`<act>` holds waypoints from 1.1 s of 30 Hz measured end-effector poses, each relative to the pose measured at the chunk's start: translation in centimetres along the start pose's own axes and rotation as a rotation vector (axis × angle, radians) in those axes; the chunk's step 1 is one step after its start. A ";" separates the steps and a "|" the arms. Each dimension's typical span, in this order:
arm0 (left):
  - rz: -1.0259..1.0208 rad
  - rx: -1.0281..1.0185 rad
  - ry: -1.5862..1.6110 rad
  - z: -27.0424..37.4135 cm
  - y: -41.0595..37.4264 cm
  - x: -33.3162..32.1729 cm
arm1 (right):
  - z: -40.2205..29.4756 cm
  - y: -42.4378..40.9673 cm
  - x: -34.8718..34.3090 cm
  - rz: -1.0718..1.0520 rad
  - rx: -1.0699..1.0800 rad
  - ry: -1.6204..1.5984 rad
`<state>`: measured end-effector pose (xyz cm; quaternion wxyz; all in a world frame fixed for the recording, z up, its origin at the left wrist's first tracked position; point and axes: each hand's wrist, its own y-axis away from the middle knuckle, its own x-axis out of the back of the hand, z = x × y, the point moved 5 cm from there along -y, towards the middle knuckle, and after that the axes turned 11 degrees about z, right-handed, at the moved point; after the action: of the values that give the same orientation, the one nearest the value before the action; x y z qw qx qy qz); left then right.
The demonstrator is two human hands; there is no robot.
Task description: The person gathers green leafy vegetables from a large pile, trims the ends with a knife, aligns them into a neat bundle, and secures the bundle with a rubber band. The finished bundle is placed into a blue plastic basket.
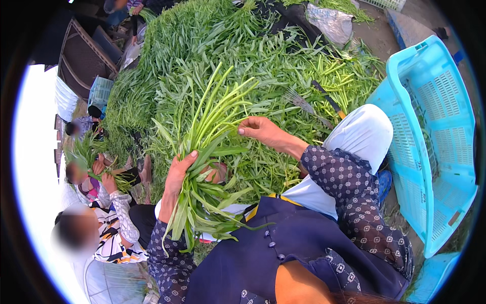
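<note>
My left hand [177, 173] is wrapped around a bunch of leafy green stems [205, 129] that look like water spinach. The pale cut ends fan out upward and away from me, while the leaves hang down over my wrist and lap. At the right edge of the bunch, my right hand [262, 131] has thumb and forefinger pinched at the end of one thin stem. Beneath both hands spreads a large heap of the same greens [235, 76], reaching up to my knees.
A turquoise plastic crate [410, 144] stands at my right, beside my knee. On the heap lie a metal-tined hand fork [300, 102] and a black-handled tool [327, 98]. Co-workers sit along the left, one person's hands [104, 176] holding greens. A white sack [329, 23] lies at the back.
</note>
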<state>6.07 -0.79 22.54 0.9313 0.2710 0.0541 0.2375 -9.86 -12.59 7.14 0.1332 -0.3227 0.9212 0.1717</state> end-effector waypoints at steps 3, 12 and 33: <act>-0.064 0.046 0.017 -0.4 -0.5 0.8 | -0.6 0.4 0.7 0.077 -0.040 -0.042; -0.109 0.043 0.106 -0.5 -0.7 1.5 | -2.7 1.1 5.2 0.687 0.577 0.926; -0.078 0.070 0.104 -0.3 -1.0 2.7 | -6.0 2.8 6.3 0.625 0.581 1.258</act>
<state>8.80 -0.04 21.82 0.9257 0.2882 0.1210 0.2128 -17.22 -16.46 10.97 -0.3923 -0.0358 0.8804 -0.2642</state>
